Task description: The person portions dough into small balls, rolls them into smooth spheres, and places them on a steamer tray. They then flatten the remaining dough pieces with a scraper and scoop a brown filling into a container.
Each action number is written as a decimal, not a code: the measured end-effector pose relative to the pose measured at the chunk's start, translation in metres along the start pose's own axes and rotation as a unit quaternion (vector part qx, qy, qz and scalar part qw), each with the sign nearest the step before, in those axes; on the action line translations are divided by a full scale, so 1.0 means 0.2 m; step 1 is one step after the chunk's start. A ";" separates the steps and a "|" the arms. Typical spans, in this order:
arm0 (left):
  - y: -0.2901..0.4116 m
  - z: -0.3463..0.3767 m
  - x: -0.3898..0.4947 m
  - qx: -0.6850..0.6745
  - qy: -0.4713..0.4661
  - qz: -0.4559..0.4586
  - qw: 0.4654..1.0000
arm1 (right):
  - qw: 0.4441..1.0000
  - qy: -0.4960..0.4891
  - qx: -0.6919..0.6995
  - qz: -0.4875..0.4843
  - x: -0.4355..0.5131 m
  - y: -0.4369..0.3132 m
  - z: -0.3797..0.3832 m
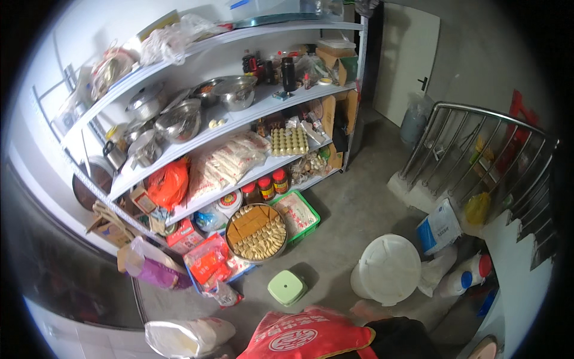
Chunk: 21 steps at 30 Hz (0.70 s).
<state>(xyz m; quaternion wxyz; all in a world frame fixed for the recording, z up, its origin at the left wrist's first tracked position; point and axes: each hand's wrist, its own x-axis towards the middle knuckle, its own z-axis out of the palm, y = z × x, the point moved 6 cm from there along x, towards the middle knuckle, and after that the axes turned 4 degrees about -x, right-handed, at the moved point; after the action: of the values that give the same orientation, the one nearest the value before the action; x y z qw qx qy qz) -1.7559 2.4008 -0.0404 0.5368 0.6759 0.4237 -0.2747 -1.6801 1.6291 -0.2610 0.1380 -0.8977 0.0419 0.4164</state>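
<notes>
My right hand (pixel 367 310) shows as a blur at the cuff of a dark sleeve, just below the large white lidded bucket (pixel 390 269); whether it holds anything cannot be told. My left hand is out of view. A red apron (pixel 291 332) with printing covers my front. Before me on the floor stands a light green plastic stool (pixel 287 287). Beyond it a round tray (pixel 256 232) holds shaped dough pieces and flat brown sheets. A green plastic crate (pixel 309 229) touches its right side. At the lower left stands an opened white sack (pixel 193 336).
Metal shelving (pixel 251 119) holds steel pots, an egg tray (pixel 289 142), bottles and bags. Red packets (pixel 210 260) lie left of the round tray. To the right are a stair railing (pixel 489 112), a blue-and-white sack (pixel 439 226) and lidded containers (pixel 462 278). A door (pixel 406 63) stands at the back.
</notes>
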 end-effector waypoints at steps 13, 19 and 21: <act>1.56 1.07 0.47 -0.126 -0.113 0.146 0.975 | 0.998 0.023 -0.036 -0.037 0.68 -0.35 -1.64; 1.66 1.49 0.48 -0.057 -0.084 0.125 0.987 | 0.995 0.090 -0.035 -0.037 1.40 -0.06 -2.34; 1.65 1.63 0.41 -0.035 -0.022 0.097 0.994 | 0.996 0.071 -0.006 -0.047 1.51 -0.09 -2.71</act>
<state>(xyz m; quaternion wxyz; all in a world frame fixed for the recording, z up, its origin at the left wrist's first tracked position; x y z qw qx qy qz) -1.4018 2.0894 -0.0336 0.5935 0.6884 0.3534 -0.2211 -1.0814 1.5056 -0.1526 0.1483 -0.9269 0.0072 0.3446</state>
